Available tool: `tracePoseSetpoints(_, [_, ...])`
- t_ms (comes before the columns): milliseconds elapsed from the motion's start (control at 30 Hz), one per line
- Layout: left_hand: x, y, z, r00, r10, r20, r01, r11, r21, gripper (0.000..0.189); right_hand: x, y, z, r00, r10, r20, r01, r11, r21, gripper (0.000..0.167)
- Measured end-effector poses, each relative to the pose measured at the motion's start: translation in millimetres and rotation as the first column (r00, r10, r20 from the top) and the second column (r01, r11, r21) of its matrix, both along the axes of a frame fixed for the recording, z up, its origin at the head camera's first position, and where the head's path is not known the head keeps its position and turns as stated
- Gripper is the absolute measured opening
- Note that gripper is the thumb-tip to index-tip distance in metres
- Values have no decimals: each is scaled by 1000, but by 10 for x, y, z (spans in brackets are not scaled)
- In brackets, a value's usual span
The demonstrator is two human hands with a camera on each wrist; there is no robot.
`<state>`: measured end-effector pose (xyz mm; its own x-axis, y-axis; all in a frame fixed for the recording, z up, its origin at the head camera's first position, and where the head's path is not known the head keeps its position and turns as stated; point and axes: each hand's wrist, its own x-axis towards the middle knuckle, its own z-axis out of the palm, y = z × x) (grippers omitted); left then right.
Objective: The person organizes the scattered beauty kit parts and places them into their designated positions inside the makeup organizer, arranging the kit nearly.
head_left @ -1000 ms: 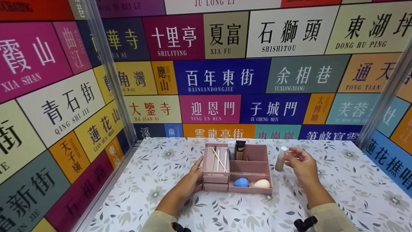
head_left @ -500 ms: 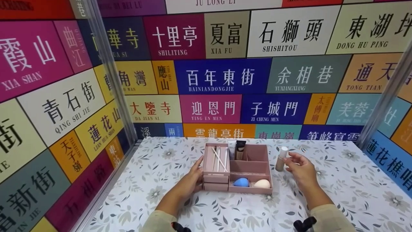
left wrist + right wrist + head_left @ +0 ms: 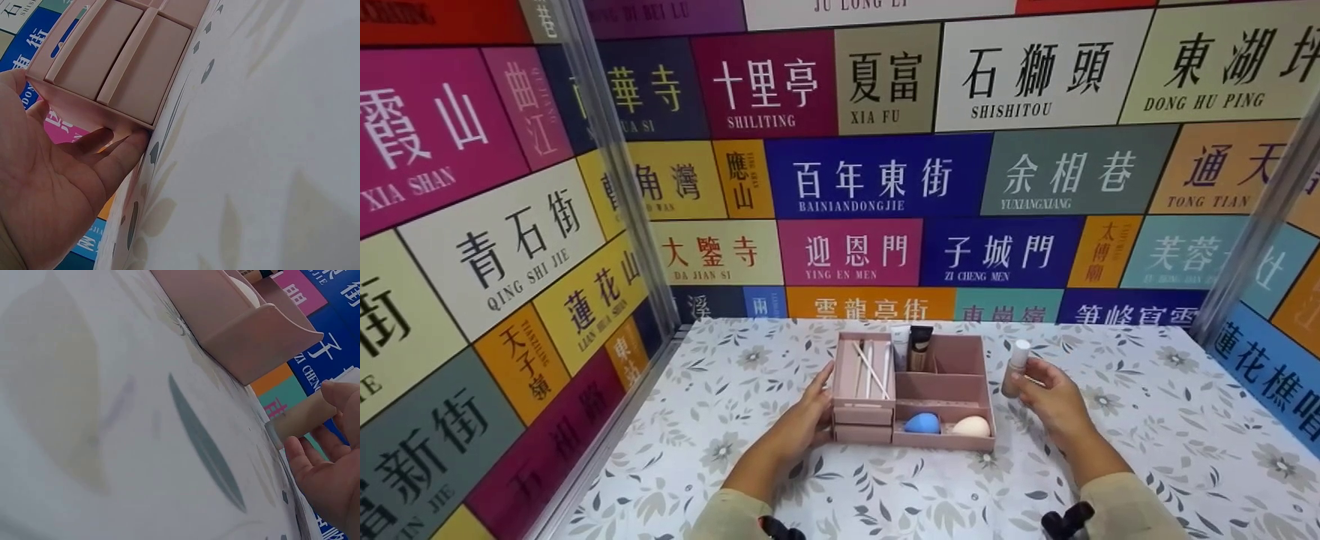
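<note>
A pink desktop organizer [image 3: 941, 390] stands on the table. My left hand [image 3: 810, 412] rests against its left side. In the left wrist view, the fingers [image 3: 121, 152] touch the side wall beside two drawer fronts [image 3: 149, 64]. To the right of the organizer, my right hand [image 3: 1054, 397] pinches a small beige cosmetic bottle [image 3: 1011, 381] with a white cap [image 3: 1020, 351] between thumb and fingers. The bottle is nearly upright. In the right wrist view, its base [image 3: 274, 436] is at the tabletop; I cannot tell whether it touches.
Thin sticks [image 3: 871, 371] lie in the organizer's top left tray. A black-capped tube [image 3: 919, 351] and a white tube [image 3: 900, 345] stand in the back compartment. In front sit a blue makeup sponge [image 3: 922, 424] and a cream one [image 3: 971, 427]. Sign-covered walls surround the table [image 3: 900, 495].
My right hand has moved slightly down and left, its fingers shifting from the bottle's cap area to its body. The left hand and organizer stay in place.
</note>
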<state>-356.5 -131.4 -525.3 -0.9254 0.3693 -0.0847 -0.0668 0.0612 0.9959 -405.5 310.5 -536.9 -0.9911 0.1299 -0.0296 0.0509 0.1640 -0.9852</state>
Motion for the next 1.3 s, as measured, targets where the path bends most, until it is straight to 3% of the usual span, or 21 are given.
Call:
tracePoseSetpoints(467, [2,11,0,1000,13,11,-13,1000,-6,57,14,7,-44,999,-3,32,2,1000,23,75])
tracePoseSetpoints(633, [1,21,8,1000,12,14,-12,1000,-5,58,14,-9,-20,1000,-25,3,25,999,25,69])
tracePoseSetpoints(767, [-7,31,1,1000,6,12,-6,1000,3,60,34,-56,73,996,-61,-59,62,998,10,63])
tracePoseSetpoints(1000, [-22,36,-4,1000,25,18,-25,1000,1,60,118,-182,372,989,-96,-113,94,995,-28,70])
tracePoseSetpoints(1300, [-29,12,-3,999,28,19,-28,999,-16,57,183,-473,556,977,-61,-203,45,996,-83,62])
